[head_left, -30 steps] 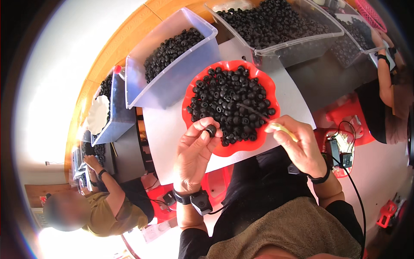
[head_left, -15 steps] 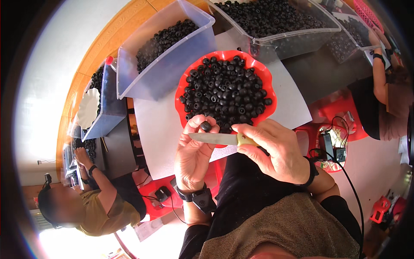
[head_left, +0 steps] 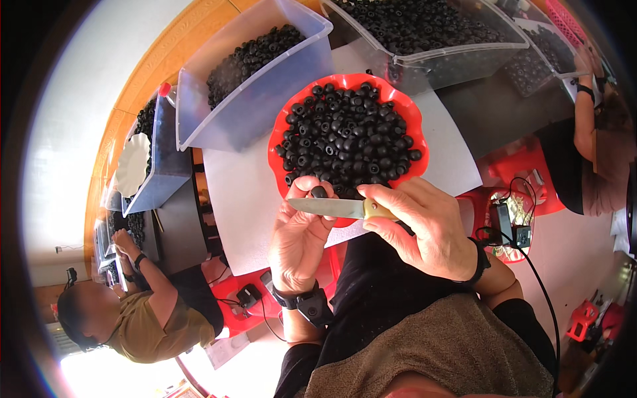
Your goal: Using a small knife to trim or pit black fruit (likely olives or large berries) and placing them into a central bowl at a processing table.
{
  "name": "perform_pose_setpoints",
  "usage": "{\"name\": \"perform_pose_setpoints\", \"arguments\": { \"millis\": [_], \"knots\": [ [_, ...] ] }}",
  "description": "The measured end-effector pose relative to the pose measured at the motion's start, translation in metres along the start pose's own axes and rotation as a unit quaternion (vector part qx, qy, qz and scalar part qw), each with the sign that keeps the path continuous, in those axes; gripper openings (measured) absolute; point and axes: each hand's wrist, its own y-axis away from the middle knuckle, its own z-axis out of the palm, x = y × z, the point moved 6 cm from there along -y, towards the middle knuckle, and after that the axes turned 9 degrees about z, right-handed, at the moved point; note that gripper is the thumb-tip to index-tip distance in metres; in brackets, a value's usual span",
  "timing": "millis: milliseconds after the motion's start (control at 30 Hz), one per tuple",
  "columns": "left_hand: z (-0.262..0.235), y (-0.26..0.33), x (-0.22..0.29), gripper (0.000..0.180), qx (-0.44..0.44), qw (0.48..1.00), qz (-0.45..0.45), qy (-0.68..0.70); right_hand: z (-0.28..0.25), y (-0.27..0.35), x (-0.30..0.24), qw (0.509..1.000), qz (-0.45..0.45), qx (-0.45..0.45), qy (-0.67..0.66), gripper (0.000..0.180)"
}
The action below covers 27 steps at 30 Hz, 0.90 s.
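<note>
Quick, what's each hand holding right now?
Left hand: closed, pinching a small black bead between its fingertips.
Right hand: closed, gripping a knife.

A small, rounded black piece (head_left: 319, 192) is pinched in the left fingers (head_left: 303, 185), which partly hide it. Crossing the view just below the piece is a knife (head_left: 345, 209), its silvery blade nearly level, tip leftward, its pale yellow handle within the right fingers (head_left: 381, 196).

You are wearing black sleeves (head_left: 529, 333), brown rough-textured cloth (head_left: 431, 348) across the front and black fabric (head_left: 391, 282) below it. A black strap (head_left: 286, 302) with a boxy device (head_left: 314, 309) is circling your left wrist (head_left: 292, 286), a black band (head_left: 481, 263) your right.
</note>
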Motion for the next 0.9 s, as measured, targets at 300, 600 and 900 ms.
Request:
{"name": "perform_pose_setpoints", "arguments": {
  "millis": [300, 600, 900],
  "knots": [
    [0.006, -0.002, 0.001, 0.023, -0.010, 1.000, 0.002, -0.010, 0.002, -0.002, 0.005, 1.000, 0.000, 0.000, -0.007, 0.038],
    [0.018, 0.004, -0.010, 0.018, -0.053, 0.994, -0.025, -0.094, 0.004, -0.014, 0.008, 0.999, 0.028, 0.034, 0.012, 0.037],
    [0.007, 0.000, 0.000, 0.018, 0.053, 0.998, 0.025, -0.012, -0.004, 0.000, 0.008, 0.998, 0.018, 0.033, -0.040, 0.034]
  ]
}}
